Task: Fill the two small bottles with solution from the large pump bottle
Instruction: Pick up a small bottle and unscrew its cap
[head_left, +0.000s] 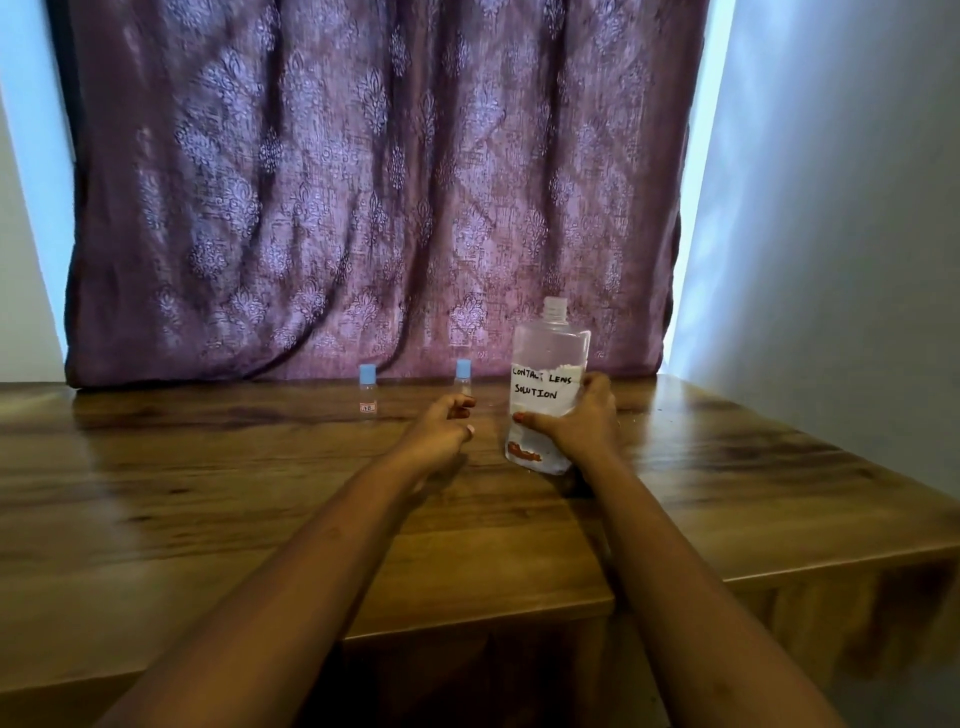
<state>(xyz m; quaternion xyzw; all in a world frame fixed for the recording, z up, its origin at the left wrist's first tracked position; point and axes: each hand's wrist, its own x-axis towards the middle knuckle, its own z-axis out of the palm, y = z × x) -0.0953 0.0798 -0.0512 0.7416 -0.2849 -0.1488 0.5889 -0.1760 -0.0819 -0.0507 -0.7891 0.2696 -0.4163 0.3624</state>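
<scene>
— What's behind the wooden table (260, 499)?
— A mauve patterned curtain (363, 182), daylight showing along both its edges.
— And to the right?
— A plain pale wall (841, 208).

Both forearms reached forward; the left hand (444, 423) hung loosely curled and empty, the right hand (576, 421) gripped firmly.

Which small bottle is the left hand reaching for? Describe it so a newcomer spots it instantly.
On the wooden table, along the purple curtain, stand two small blue-capped bottles. It looks like the right-hand small bottle, just beyond the left hand and beside the large bottle labelled CONTACT LENS SOLUTION. The other small bottle stands alone, further left.
</scene>
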